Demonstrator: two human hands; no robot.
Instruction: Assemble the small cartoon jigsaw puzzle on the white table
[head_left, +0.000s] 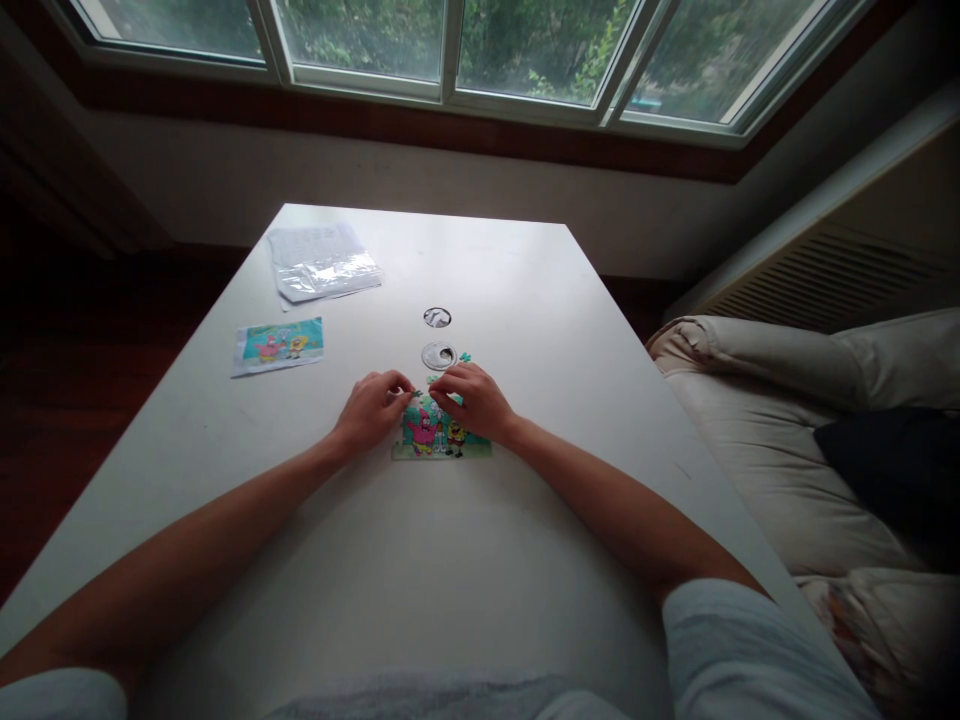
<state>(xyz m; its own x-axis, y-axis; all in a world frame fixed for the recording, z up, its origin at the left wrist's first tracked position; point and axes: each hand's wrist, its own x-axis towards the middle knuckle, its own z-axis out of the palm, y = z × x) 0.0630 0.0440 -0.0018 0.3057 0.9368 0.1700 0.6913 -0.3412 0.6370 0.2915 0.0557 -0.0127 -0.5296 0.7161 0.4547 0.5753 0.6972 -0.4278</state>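
A partly assembled cartoon jigsaw puzzle [422, 437], with a pink starfish and a yellow sponge figure, lies flat on the white table. My left hand [369, 412] is at its upper left corner, thumb and fingertips pinching a small green puzzle piece [417, 393]. Over the puzzle's upper right part is my right hand [475, 398], its fingers bent and drawn together; whatever is in them is too small to make out. It hides part of the picture. A loose green piece [466, 357] lies just beyond my right hand, and another [433, 379] by its fingertips.
Two round silvery discs [437, 317] lie beyond the puzzle. At the left are a printed picture sheet [281, 346] with similar figures and a clear plastic packet with paper [322, 262]. The table [420, 570] faces a window; a cushioned sofa [739, 430] stands at the right.
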